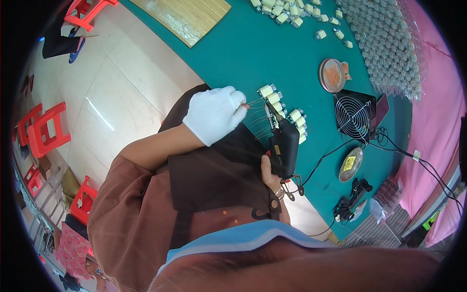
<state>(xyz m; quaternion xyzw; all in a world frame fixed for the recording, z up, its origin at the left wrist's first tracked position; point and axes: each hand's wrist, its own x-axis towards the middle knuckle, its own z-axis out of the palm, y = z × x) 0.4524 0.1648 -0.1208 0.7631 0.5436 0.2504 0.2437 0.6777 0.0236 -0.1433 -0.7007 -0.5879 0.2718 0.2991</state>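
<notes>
My left hand, in a white glove, pinches the thin wire leads of a cream cylindrical part with silvery ends. Bare and partly hidden, my right hand grips a black handheld tool with a cable. The tool's slim two-pronged tip reaches in among the cream parts, close to the wires. Several such parts stand in a row at the table's edge, their leads pointing toward me. A second cluster of cream parts lies just right of the tool's tip.
On the green table are loose cream parts, a wooden board, a dish of orange bits, a black fan, an oval metal dish and trailing cables. Plastic-wrapped parts line the far right. Red stools stand left.
</notes>
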